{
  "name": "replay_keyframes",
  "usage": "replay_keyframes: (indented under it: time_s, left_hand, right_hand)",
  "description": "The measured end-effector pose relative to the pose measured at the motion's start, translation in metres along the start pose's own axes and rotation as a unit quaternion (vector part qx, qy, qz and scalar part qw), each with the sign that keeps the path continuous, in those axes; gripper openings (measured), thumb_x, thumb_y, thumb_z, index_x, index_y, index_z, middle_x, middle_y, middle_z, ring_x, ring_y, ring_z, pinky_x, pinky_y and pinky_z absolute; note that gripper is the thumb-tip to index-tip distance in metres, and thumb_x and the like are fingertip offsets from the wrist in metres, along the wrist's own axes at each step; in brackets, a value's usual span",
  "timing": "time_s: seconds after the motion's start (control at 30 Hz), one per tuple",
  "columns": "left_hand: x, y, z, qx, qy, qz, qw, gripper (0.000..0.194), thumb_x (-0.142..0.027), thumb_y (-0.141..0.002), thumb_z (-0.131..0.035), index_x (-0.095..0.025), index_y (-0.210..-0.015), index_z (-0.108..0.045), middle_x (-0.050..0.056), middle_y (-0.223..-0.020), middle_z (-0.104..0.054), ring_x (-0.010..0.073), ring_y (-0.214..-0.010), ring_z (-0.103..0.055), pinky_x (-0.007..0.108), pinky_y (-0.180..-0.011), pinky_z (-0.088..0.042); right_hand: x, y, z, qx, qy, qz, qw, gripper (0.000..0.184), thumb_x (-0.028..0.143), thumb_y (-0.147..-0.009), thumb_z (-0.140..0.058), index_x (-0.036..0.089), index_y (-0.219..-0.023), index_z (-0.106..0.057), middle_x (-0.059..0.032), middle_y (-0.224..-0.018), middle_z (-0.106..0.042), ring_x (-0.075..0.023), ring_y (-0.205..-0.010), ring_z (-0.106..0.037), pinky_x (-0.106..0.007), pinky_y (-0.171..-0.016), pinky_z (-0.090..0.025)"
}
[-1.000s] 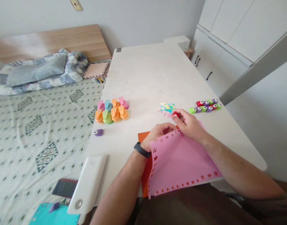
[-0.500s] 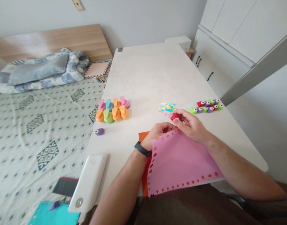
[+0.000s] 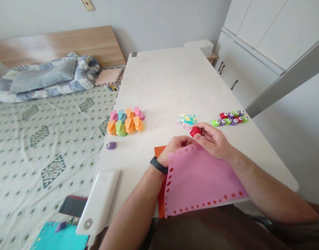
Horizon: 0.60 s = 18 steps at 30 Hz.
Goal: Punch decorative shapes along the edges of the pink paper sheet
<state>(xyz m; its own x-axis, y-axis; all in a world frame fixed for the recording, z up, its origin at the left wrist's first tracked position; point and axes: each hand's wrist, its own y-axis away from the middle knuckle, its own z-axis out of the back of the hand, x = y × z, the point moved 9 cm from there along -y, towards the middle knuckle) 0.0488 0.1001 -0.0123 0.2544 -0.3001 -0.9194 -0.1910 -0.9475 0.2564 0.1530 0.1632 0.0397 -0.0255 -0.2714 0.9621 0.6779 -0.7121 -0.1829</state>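
My right hand (image 3: pixel 213 140) pinches a small red paper punch (image 3: pixel 195 131) at the far edge of a pink sheet (image 3: pixel 201 182) whose border carries small cut-out shapes. My left hand (image 3: pixel 175 147), with a black band on the wrist, curls its fingers over the sheet's far left corner and holds it down. An orange sheet (image 3: pixel 160 194) lies under the pink one. A little heap of coloured paper cut-outs (image 3: pixel 186 119) lies just beyond the punch.
On the white table (image 3: pixel 169 80) stand a cluster of larger pastel punches (image 3: pixel 125 123), a lone purple punch (image 3: pixel 110 145) and a row of small red, green and purple punches (image 3: pixel 230 118). A white box (image 3: pixel 99 201) sits at the near left edge. A bed lies to the left, cabinets to the right.
My right hand has lifted the red punch slightly and turned it at the sheet's edge. The left hand stays on the corner.
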Motion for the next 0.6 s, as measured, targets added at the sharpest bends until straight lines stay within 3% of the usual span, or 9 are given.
replay_keyframes:
  time_s: [0.6]
  left_hand:
    - [0.0058,-0.0004,-0.0015,0.003,0.000,0.022,1.000,0.050,-0.051,-0.073,-0.085,-0.010,-0.097,-0.070,0.006,-0.086,-0.069,0.0135,-0.073,-0.061,0.026,-0.067,-0.046]
  right_hand:
    - [-0.0026,0.0011,-0.0044,0.022,-0.013,-0.014,1.000,0.038,0.045,-0.097,-0.066,0.026,-0.130,-0.063,-0.0074,-0.112,-0.069,-0.0222,-0.100,-0.066,-0.036,-0.091,-0.055]
